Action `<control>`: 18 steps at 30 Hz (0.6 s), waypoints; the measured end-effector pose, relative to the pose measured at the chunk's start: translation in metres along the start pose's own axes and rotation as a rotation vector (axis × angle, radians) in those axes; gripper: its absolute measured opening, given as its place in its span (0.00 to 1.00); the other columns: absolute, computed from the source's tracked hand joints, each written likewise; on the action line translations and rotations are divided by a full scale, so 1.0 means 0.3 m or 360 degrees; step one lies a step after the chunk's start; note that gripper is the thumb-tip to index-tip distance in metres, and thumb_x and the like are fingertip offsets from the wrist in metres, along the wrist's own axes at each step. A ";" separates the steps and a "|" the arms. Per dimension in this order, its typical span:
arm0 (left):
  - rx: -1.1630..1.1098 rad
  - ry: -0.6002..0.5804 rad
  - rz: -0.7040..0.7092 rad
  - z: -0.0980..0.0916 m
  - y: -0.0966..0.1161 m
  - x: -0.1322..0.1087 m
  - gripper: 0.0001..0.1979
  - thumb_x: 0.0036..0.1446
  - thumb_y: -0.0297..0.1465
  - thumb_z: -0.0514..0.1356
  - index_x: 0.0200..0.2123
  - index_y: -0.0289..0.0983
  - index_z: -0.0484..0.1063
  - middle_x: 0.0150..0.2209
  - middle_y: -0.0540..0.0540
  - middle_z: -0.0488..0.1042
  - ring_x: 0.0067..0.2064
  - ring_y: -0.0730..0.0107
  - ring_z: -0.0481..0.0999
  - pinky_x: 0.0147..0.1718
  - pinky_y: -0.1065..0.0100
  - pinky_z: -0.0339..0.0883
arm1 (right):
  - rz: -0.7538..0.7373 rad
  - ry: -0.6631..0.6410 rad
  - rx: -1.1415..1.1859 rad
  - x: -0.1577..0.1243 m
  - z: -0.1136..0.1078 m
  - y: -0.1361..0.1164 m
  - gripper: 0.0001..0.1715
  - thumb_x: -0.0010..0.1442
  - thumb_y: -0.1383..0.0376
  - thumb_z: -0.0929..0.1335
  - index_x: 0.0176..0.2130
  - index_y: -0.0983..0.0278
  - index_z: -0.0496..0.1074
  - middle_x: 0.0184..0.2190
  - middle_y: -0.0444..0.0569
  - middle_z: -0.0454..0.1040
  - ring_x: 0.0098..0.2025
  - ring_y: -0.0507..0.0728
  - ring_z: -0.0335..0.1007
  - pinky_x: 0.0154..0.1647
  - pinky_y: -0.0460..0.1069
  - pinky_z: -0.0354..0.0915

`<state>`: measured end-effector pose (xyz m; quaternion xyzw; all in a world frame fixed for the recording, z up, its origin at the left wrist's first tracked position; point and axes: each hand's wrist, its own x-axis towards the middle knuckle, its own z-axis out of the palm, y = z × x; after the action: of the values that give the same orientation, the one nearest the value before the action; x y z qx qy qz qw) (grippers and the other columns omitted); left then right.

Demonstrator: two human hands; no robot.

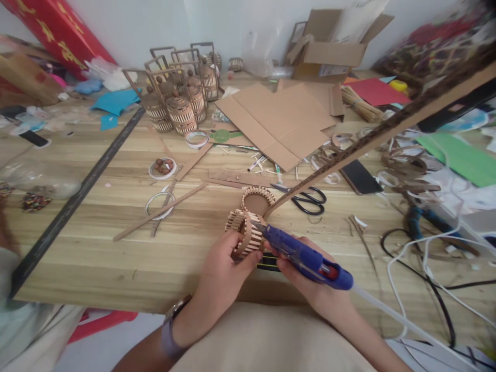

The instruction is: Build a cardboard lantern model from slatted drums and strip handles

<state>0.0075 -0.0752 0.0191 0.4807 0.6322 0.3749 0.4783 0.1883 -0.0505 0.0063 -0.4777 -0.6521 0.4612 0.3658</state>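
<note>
My left hand point(227, 266) is closed round a small slatted ring point(253, 240) built of light sticks, with a cardboard strip along it. My right hand point(306, 279) grips a blue hot glue gun point(306, 256), a long whitish glue stick trailing from its back. The gun's nozzle meets, or nearly meets, the strip on the ring. A long cardboard strip point(344, 155) rises from beside the ring toward the upper right. Just behind, a round slatted cup point(258, 199) with a cardboard bottom stands on the table. Part of the right hand is hidden by the gun.
Black scissors point(310, 200) and a phone point(360, 176) lie to the right. Cardboard sheets point(277, 121) and several slatted lanterns point(182, 113) stand farther back. Tape rolls point(159, 205) and a dish of brown beads point(163, 168) are at left. Cables point(430, 279) loop at right.
</note>
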 end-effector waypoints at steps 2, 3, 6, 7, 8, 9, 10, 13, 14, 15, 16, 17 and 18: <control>0.0013 0.0002 0.0019 0.004 -0.006 0.001 0.09 0.55 0.37 0.61 0.36 0.38 0.75 0.36 0.46 0.77 0.39 0.61 0.76 0.35 0.68 0.67 | 0.0037 -0.0018 0.0051 0.002 0.002 0.011 0.04 0.57 0.62 0.70 0.34 0.60 0.73 0.28 0.46 0.77 0.29 0.56 0.74 0.29 0.47 0.70; 0.0023 0.0005 0.0030 0.005 -0.009 0.001 0.09 0.55 0.37 0.61 0.36 0.38 0.75 0.36 0.46 0.77 0.39 0.61 0.76 0.36 0.67 0.67 | 0.0047 -0.0031 0.0067 0.003 0.002 0.017 0.05 0.57 0.61 0.70 0.34 0.60 0.73 0.28 0.46 0.77 0.29 0.56 0.74 0.29 0.47 0.70; 0.0076 0.0007 0.0049 0.009 -0.016 0.001 0.09 0.56 0.37 0.61 0.35 0.37 0.74 0.35 0.45 0.76 0.39 0.60 0.76 0.37 0.66 0.67 | 0.0041 -0.0088 0.0069 0.004 0.003 0.037 0.06 0.58 0.60 0.70 0.32 0.60 0.72 0.30 0.47 0.77 0.31 0.57 0.74 0.29 0.47 0.69; 0.0095 0.0009 0.0050 0.009 -0.017 0.001 0.09 0.56 0.36 0.61 0.35 0.37 0.74 0.35 0.45 0.76 0.39 0.60 0.76 0.37 0.66 0.67 | 0.0031 -0.0109 0.0071 0.004 0.003 0.042 0.06 0.59 0.60 0.70 0.33 0.60 0.72 0.31 0.47 0.77 0.32 0.57 0.74 0.29 0.47 0.69; 0.0108 0.0013 0.0051 0.009 -0.017 0.001 0.08 0.56 0.36 0.60 0.35 0.37 0.74 0.35 0.46 0.76 0.39 0.60 0.75 0.37 0.65 0.66 | 0.0017 -0.0131 0.0076 0.005 0.002 0.046 0.06 0.59 0.60 0.70 0.33 0.60 0.72 0.31 0.47 0.77 0.32 0.56 0.74 0.30 0.47 0.69; 0.0117 0.0014 0.0054 0.008 -0.017 0.000 0.08 0.56 0.36 0.60 0.35 0.37 0.74 0.35 0.46 0.76 0.38 0.60 0.75 0.37 0.66 0.66 | -0.0001 -0.0148 0.0079 0.006 0.002 0.047 0.06 0.59 0.60 0.70 0.34 0.60 0.73 0.32 0.47 0.77 0.33 0.56 0.74 0.30 0.47 0.69; 0.0125 0.0020 0.0057 0.007 -0.015 0.000 0.08 0.56 0.36 0.60 0.34 0.37 0.74 0.34 0.46 0.76 0.38 0.61 0.75 0.37 0.66 0.66 | -0.0018 -0.0159 0.0076 0.007 0.001 0.047 0.05 0.59 0.60 0.70 0.35 0.60 0.73 0.33 0.47 0.77 0.33 0.56 0.74 0.31 0.47 0.69; 0.0115 0.0036 0.0069 0.003 -0.009 -0.002 0.08 0.55 0.36 0.61 0.33 0.38 0.74 0.34 0.47 0.76 0.37 0.62 0.75 0.35 0.67 0.65 | -0.0083 -0.0159 0.0069 0.011 -0.003 0.036 0.05 0.59 0.61 0.70 0.35 0.60 0.73 0.34 0.47 0.76 0.35 0.56 0.74 0.34 0.47 0.70; 0.0097 0.0044 0.0074 0.001 -0.007 -0.002 0.08 0.55 0.36 0.61 0.33 0.38 0.74 0.34 0.47 0.76 0.37 0.62 0.75 0.35 0.68 0.65 | -0.0114 -0.0151 0.0083 0.011 -0.006 0.031 0.04 0.59 0.61 0.70 0.34 0.60 0.73 0.33 0.47 0.76 0.34 0.56 0.74 0.34 0.47 0.70; 0.0082 0.0054 0.0078 0.000 -0.007 -0.002 0.08 0.56 0.36 0.61 0.34 0.38 0.74 0.34 0.47 0.76 0.37 0.63 0.75 0.35 0.68 0.66 | -0.0142 -0.0139 0.0102 0.009 -0.010 0.025 0.04 0.59 0.61 0.70 0.34 0.60 0.73 0.33 0.46 0.76 0.34 0.56 0.74 0.34 0.47 0.70; 0.0074 0.0068 0.0084 -0.002 -0.007 -0.001 0.08 0.56 0.37 0.61 0.34 0.38 0.75 0.34 0.47 0.77 0.38 0.63 0.75 0.35 0.68 0.66 | -0.0158 -0.0130 0.0124 0.007 -0.016 0.020 0.05 0.59 0.61 0.70 0.33 0.60 0.73 0.32 0.46 0.76 0.33 0.56 0.74 0.35 0.48 0.70; 0.0076 0.0088 0.0093 -0.005 -0.008 0.000 0.08 0.56 0.37 0.61 0.34 0.38 0.75 0.34 0.47 0.77 0.38 0.63 0.75 0.36 0.68 0.66 | -0.0158 -0.0130 0.0144 0.002 -0.025 0.016 0.05 0.60 0.61 0.70 0.33 0.59 0.73 0.32 0.46 0.76 0.33 0.56 0.74 0.36 0.48 0.71; 0.0086 0.0113 0.0108 -0.007 -0.010 0.001 0.08 0.56 0.37 0.61 0.34 0.38 0.75 0.34 0.47 0.77 0.38 0.63 0.75 0.36 0.68 0.66 | -0.0143 -0.0142 0.0157 -0.003 -0.035 0.012 0.05 0.60 0.60 0.70 0.33 0.59 0.73 0.33 0.46 0.77 0.34 0.56 0.75 0.36 0.48 0.71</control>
<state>0.0047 -0.0758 0.0170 0.5010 0.6420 0.3904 0.4294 0.1992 -0.0484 0.0060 -0.4083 -0.6650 0.4968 0.3798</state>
